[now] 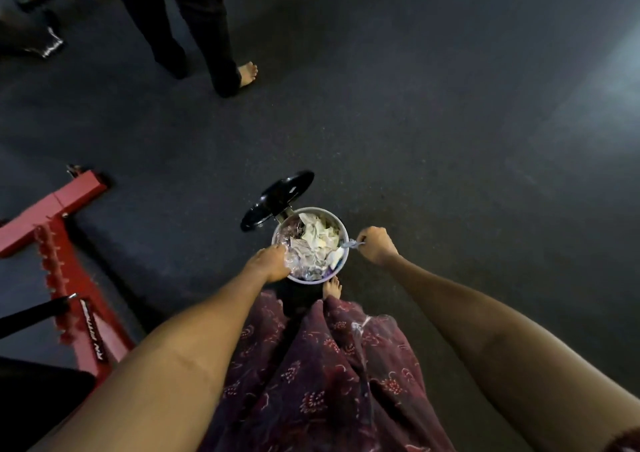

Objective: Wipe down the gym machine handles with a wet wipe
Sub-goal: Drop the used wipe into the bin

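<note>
A small round pedal bin (341, 225) stands on the dark floor just ahead of my feet, its black lid (277, 199) tipped up and back. Crumpled white wipes (315, 240) and clear plastic fill it. My left hand (270, 263) is at the bin's left rim, fingers curled over the clear plastic liner there. My right hand (377, 245) is at the right rim, pinching a twisted bit of pale plastic or wipe (351, 244) beside the edge. No machine handle shows between my hands.
A red gym machine frame (59, 244) with a black bar (33, 315) lies to the left. Another person's legs and bare foot (247, 72) stand at the upper left. My own foot (331, 287) is at the bin's base. Dark rubber floor spreads to the right.
</note>
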Tool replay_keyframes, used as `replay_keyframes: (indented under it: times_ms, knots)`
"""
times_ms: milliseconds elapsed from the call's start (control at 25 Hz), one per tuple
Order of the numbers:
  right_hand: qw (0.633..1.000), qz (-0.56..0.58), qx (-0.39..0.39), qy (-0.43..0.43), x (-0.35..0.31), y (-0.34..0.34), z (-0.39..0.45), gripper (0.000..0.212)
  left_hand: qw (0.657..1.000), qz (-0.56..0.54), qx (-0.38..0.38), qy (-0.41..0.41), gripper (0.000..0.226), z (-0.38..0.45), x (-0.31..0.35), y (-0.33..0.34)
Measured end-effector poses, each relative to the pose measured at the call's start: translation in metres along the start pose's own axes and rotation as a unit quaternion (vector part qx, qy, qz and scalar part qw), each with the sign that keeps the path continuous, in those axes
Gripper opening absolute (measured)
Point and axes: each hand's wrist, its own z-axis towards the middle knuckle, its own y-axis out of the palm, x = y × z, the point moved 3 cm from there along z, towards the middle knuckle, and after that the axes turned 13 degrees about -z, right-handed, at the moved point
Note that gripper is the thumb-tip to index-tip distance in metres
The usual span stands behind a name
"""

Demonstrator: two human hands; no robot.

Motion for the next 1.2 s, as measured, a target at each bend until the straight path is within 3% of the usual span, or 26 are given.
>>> replay_keyframes:
  times_ms: [320,800,1200]
  knots:
    - [0.997,0.047,-0.005,0.066,-0.026,0.05,-0.002,0.02,0.999,0.03,-0.028,0.016,0.056,0.011,-0.027,0.006]
    - [0.987,0.116,-0.028,0.108,-0.038,0.064,0.023,0.037,0.998,0.036,-0.036,0.038,0.058,0.019,-0.037,0.018]
    - [0.986,0.103,-0.037,0.123,-0.032,0.067,0.009,0.028,0.998,0.045,-0.03,0.035,0.056,0.014,-0.044,0.01]
